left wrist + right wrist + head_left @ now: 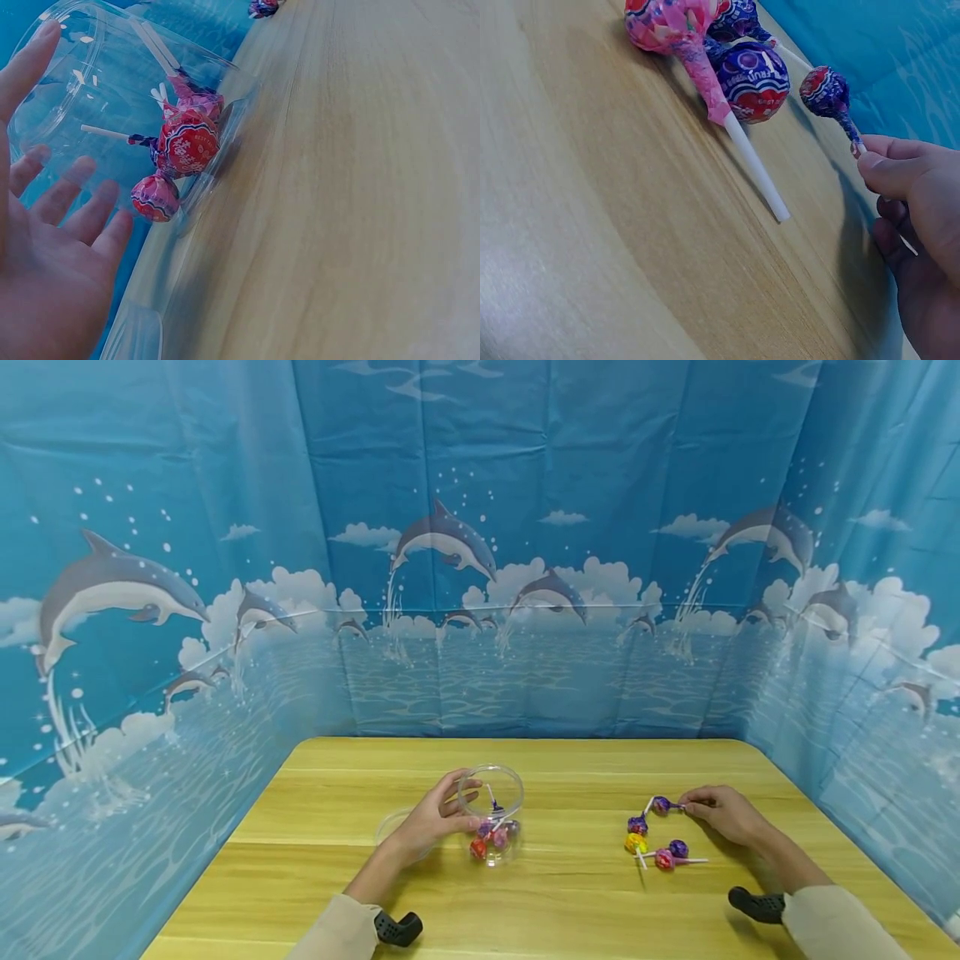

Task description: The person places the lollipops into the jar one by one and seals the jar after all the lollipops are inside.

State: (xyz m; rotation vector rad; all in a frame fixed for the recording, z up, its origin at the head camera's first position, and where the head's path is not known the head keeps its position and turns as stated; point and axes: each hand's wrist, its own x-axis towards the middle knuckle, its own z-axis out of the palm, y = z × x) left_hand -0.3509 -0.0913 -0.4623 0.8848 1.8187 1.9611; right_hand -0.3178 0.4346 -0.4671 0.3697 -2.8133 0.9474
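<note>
A pink lollipop point(664, 859) lies near us on the table point(555, 902); a left hand point(431, 822) curves its fingers loosely round a jar point(511, 792), which a bump could tip; farther, a right hand point(723, 812) pinches a purple lollipop point(825, 91) that light pressure could drop.

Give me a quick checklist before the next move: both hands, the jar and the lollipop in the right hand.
1. Right hand has the purple lollipop: ok, pinched by its stick.
2. Left hand is at the clear jar: ok, thumb and fingers around it; firmness cannot tell.
3. Jar upright: ok, its rim faces up, with lollipops inside.
4. Held lollipop over the jar: not ok, it is well to the right.
5. Held lollipop free of the neighbouring purple one: cannot tell; that one's stick ends very near its head.
</note>
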